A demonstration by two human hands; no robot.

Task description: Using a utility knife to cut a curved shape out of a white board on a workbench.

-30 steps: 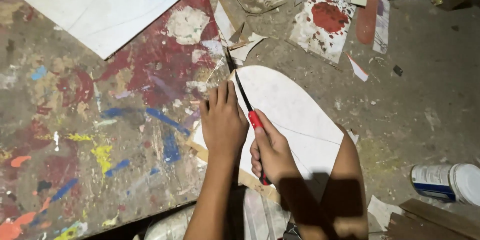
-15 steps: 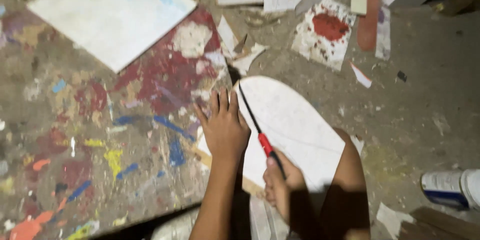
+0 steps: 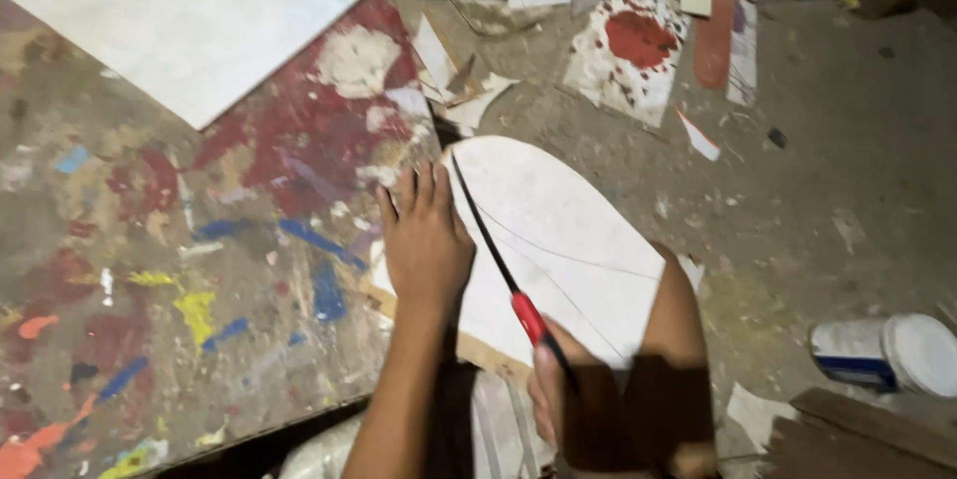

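My left hand [image 3: 427, 245] lies flat, fingers spread, on a white board with a rounded far end [image 3: 573, 230], pressing it at the edge of a paint-spattered table [image 3: 150, 270]. My right hand [image 3: 558, 394] grips the red handle of a thin black saw [image 3: 498, 260]. The blade runs along the board's left edge, just right of my left fingers. Thin curved pencil lines cross the board. My knee [image 3: 678, 319] shows under the board's right side.
A large white sheet [image 3: 189, 25] lies on the table's far left. White offcuts and a red-stained panel [image 3: 628, 50] litter the dusty floor. A white and blue can [image 3: 887, 354] lies at the right, beside dark wood planks [image 3: 867, 434].
My right hand has pulled the saw back toward me, so more of the blade shows. My left hand has stayed on the board. The view has shifted slightly.
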